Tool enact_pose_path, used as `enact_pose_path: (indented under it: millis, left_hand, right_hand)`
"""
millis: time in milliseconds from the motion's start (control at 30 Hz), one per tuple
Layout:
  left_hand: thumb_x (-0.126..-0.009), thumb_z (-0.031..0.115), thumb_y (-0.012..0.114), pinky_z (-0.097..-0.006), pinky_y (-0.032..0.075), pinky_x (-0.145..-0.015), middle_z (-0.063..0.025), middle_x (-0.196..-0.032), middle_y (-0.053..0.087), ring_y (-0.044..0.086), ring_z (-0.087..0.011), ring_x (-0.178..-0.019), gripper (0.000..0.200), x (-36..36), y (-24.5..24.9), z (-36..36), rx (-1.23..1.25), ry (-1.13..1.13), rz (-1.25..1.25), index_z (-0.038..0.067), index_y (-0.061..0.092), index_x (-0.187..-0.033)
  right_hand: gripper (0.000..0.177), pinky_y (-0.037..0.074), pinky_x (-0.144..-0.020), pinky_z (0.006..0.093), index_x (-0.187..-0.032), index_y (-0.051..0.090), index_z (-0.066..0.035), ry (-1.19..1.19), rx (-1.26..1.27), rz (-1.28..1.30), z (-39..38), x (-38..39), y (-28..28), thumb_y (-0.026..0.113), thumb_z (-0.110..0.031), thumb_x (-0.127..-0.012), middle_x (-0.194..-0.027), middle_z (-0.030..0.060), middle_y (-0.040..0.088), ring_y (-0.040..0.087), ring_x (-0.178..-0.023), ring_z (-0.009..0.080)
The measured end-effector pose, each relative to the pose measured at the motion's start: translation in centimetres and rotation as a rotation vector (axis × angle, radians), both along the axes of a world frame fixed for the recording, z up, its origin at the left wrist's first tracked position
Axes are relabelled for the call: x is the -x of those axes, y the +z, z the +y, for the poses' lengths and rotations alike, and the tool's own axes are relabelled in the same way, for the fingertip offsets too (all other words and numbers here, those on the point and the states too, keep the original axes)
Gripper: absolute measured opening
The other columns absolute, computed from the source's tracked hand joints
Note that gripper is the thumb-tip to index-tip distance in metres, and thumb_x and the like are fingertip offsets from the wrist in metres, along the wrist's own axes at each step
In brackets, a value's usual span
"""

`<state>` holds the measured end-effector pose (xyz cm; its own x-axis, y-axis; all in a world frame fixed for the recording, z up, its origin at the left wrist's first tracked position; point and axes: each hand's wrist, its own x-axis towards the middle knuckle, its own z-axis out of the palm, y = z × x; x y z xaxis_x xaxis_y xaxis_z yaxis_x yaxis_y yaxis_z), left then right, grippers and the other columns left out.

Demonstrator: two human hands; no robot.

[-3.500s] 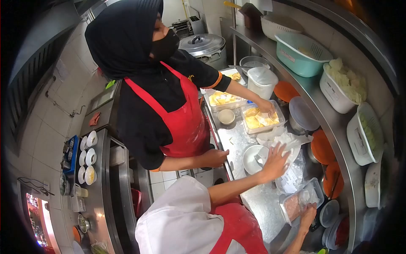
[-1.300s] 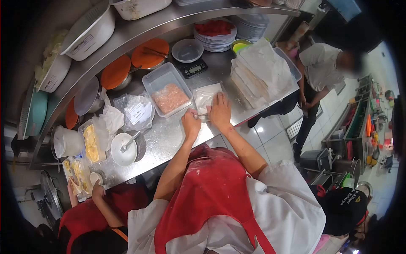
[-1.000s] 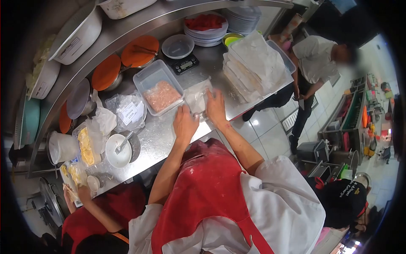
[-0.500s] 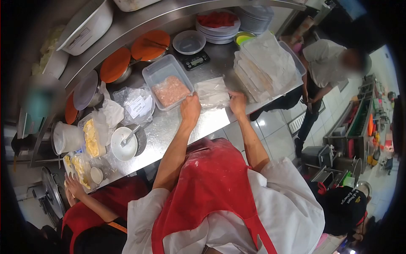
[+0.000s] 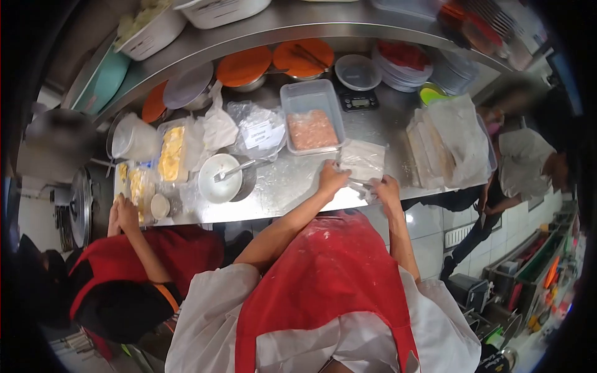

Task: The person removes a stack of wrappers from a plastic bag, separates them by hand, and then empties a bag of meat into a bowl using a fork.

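A flat, pale packet in clear plastic [image 5: 362, 159] lies near the front edge of the steel counter. My left hand [image 5: 334, 178] is closed on its near left corner, fingers pinching the plastic. At the near right corner, my right hand [image 5: 387, 190] pinches the loose plastic end, which hangs crumpled between both hands. Just behind the packet is a clear plastic tub [image 5: 311, 93] with pink minced meat [image 5: 313, 128] in it. A stack of pale sheets under paper [image 5: 451, 143] stands to the right of my right hand.
On the left are a white bowl with a spoon [image 5: 219, 186], a labelled plastic bag [image 5: 258, 133] and a tub of yellow food [image 5: 172, 152]. A digital scale [image 5: 359, 101] and lidded bowls [image 5: 244, 66] line the back, beneath a shelf [image 5: 298, 32]. A co-worker's hand [image 5: 126, 214] is at far left.
My hands have come closer together and moved to the packet's near edge, where the plastic is now bunched. The view has turned, and the co-worker's hands at left have shifted.
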<state>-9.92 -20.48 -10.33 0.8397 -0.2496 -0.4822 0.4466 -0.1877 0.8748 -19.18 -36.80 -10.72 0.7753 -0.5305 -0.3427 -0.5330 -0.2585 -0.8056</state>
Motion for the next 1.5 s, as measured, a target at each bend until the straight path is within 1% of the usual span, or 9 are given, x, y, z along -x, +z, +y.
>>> enact_pose_path:
  millis: [433,533,800,867,933,1100,1200,1333,1500]
  left_hand:
    - [-0.086,0.003,0.054,-0.0326,0.048,-0.054,-0.0107,-0.075,0.062,0.060,-0.0173,-0.062,0.013,2.3,4.5,3.1,0.147,-0.322,-0.003,0.002,0.065,-0.092]
    - [-0.086,0.005,0.055,-0.0364,0.049,-0.068,-0.0122,-0.080,0.064,0.062,-0.0230,-0.073,0.014,3.5,4.2,3.2,0.189,-0.408,-0.594,0.004,0.066,-0.095]
    - [-0.071,0.021,0.073,-0.0444,0.044,-0.085,-0.0183,-0.102,0.056,0.052,-0.0378,-0.096,0.024,3.2,2.0,7.6,-0.460,-0.044,-0.630,0.000,0.066,-0.082]
    - [-0.074,0.009,0.067,-0.0410,0.047,-0.075,-0.0168,-0.089,0.062,0.059,-0.0291,-0.086,0.014,3.0,-2.7,8.2,-0.247,0.038,-0.603,-0.003,0.066,-0.081]
    - [-0.080,0.001,0.057,-0.0281,0.046,-0.057,-0.0014,-0.070,0.059,0.054,-0.0123,-0.063,0.012,2.9,0.3,8.9,0.237,0.166,0.138,0.005,0.067,-0.077]
    - [-0.082,-0.006,0.049,-0.0273,0.046,-0.069,-0.0043,-0.080,0.061,0.055,-0.0122,-0.074,0.016,2.6,-0.6,10.2,0.456,-0.047,0.079,0.004,0.057,-0.074]
    - [-0.084,-0.006,0.048,-0.0269,0.045,-0.072,-0.0044,-0.083,0.060,0.054,-0.0117,-0.077,0.015,2.4,2.3,9.6,0.598,-0.148,0.088,0.003,0.057,-0.075]
    - [-0.086,-0.005,0.049,-0.0271,0.045,-0.073,-0.0048,-0.085,0.060,0.054,-0.0117,-0.079,0.012,2.8,1.6,10.6,0.491,-0.270,0.055,0.002,0.058,-0.080]
    - [-0.088,-0.001,0.050,-0.0254,0.045,-0.070,-0.0055,-0.084,0.060,0.054,-0.0114,-0.077,0.009,3.3,-0.6,11.4,0.521,-0.206,0.088,0.002,0.058,-0.085]
  right_hand:
    - [0.048,0.048,-0.065,0.0312,-0.126,0.052,-0.006,-0.268,-1.042,0.016,1.2,0.6,2.9,0.062,-0.039,-0.092,-0.109,0.0035,0.062,0.060,-0.087,0.0151]
    - [0.040,0.048,-0.063,0.0289,-0.121,0.054,-0.008,-0.089,-0.619,-0.125,2.4,1.4,6.2,0.062,-0.034,-0.093,-0.101,0.0014,0.061,0.059,-0.085,0.0126]
    - [0.020,0.048,-0.052,0.0264,-0.102,0.050,-0.006,0.263,-0.054,-0.306,4.5,0.6,2.7,0.057,0.000,-0.085,-0.085,0.0065,0.055,0.055,-0.065,0.0136]
    - [0.033,0.050,-0.058,0.0286,-0.111,0.047,-0.008,0.260,-0.035,-0.153,4.5,0.8,3.0,0.057,0.002,-0.081,-0.092,0.0092,0.056,0.056,-0.070,0.0160]
    - [0.049,0.051,-0.065,0.0318,-0.123,0.043,-0.010,0.237,-0.217,0.055,4.9,1.2,3.9,0.058,0.003,-0.077,-0.102,0.0114,0.055,0.056,-0.081,0.0183]
    - [0.061,0.045,-0.096,0.0348,-0.134,0.041,-0.007,0.383,-0.281,0.001,4.0,0.6,4.0,0.058,0.000,-0.075,-0.117,0.0143,0.055,0.053,-0.115,0.0255]
    - [0.053,0.048,-0.079,0.0317,-0.125,0.049,-0.009,0.513,-0.338,-0.083,3.5,0.0,8.5,0.058,0.003,-0.075,-0.111,0.0053,0.056,0.054,-0.103,0.0177]
    - [0.040,0.043,-0.098,0.0393,-0.119,0.055,-0.004,0.906,0.476,-0.002,5.8,-0.3,12.5,0.066,-0.011,-0.081,-0.117,0.0155,0.059,0.053,-0.115,0.0309]
    - [0.040,0.043,-0.093,0.0459,-0.114,0.057,-0.003,1.075,0.488,-0.202,6.6,-1.5,9.3,0.071,-0.019,-0.080,-0.107,0.0179,0.059,0.055,-0.103,0.0369]
